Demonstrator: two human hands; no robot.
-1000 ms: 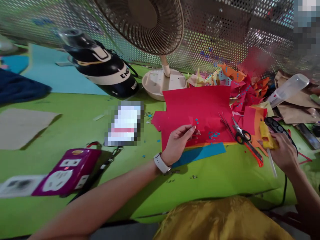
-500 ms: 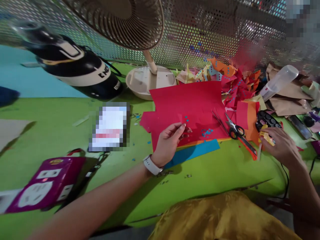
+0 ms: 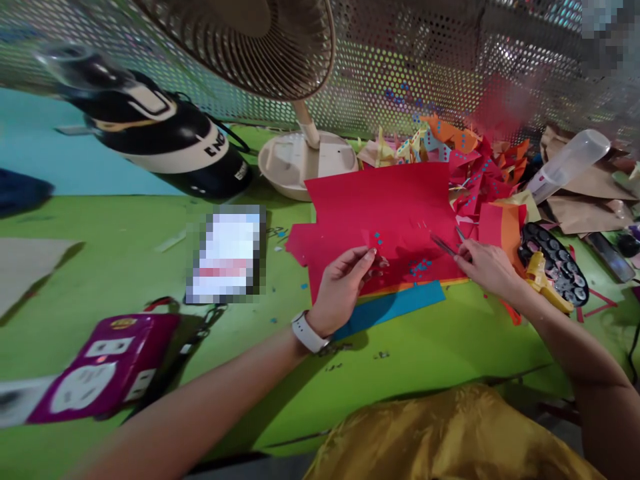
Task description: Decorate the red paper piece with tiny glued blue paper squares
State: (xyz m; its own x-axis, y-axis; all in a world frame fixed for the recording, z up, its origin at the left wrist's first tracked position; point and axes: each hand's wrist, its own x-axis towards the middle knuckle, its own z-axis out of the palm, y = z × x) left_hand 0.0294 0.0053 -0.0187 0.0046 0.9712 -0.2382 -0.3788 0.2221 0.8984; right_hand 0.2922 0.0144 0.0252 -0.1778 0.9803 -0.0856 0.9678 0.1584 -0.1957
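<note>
My left hand (image 3: 345,283), with a pale watch on its wrist, hovers over red paper sheets (image 3: 370,193). Its thumb and forefinger pinch together; what they hold is too small to make out. Tiny blue paper pieces (image 3: 379,238) show just above the fingertips, and a loose cluster of blue bits (image 3: 421,268) lies to their right. My right hand (image 3: 485,267) closes on the rear end of metal tweezers (image 3: 443,244). Under that hand are scissors (image 3: 459,233), their handles hidden. A yellow tool (image 3: 540,270), perhaps a hole punch, rests beside the right wrist.
A blue paper strip (image 3: 395,307) lies along the front of the sheets. Behind stand a fan (image 3: 280,163) and a black bottle (image 3: 200,150). Dotted paper scraps (image 3: 480,173) pile up at the back. A black palette (image 3: 555,267) is at right, a phone (image 3: 227,250) at left.
My right hand has let go of the yellow tool, leaving it by the black palette, and moved left onto the tweezers. My left hand keeps its pinch in about the same place.
</note>
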